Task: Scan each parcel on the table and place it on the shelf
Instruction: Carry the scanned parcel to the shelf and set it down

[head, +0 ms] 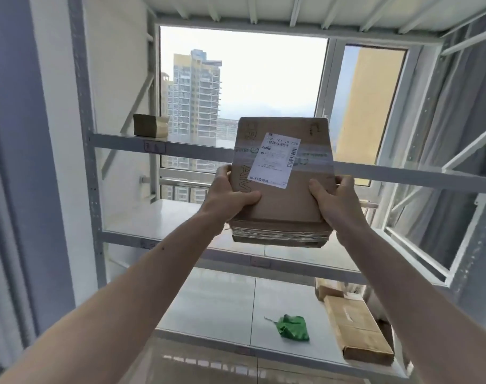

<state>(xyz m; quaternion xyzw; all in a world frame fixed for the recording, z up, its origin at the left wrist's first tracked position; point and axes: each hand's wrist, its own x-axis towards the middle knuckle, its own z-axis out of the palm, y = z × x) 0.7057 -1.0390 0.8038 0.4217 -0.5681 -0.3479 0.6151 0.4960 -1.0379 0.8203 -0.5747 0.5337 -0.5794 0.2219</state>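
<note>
A brown cardboard parcel point(284, 206) with a white shipping label point(275, 163) is held up in front of the metal shelf unit point(197, 151), at about the height of its upper board. My left hand point(228, 195) grips the parcel's left edge, thumb on the top face. My right hand point(337, 200) grips its right edge the same way. The parcel tilts with its far end raised. A small brown parcel point(150, 125) stands on the upper shelf at the left.
On a lower shelf lie a green plastic bag point(291, 327) and, at the right, long cardboard boxes point(358, 328). A window with an open sash point(419, 217) lies behind the shelf. White uprights and diagonal braces frame both sides.
</note>
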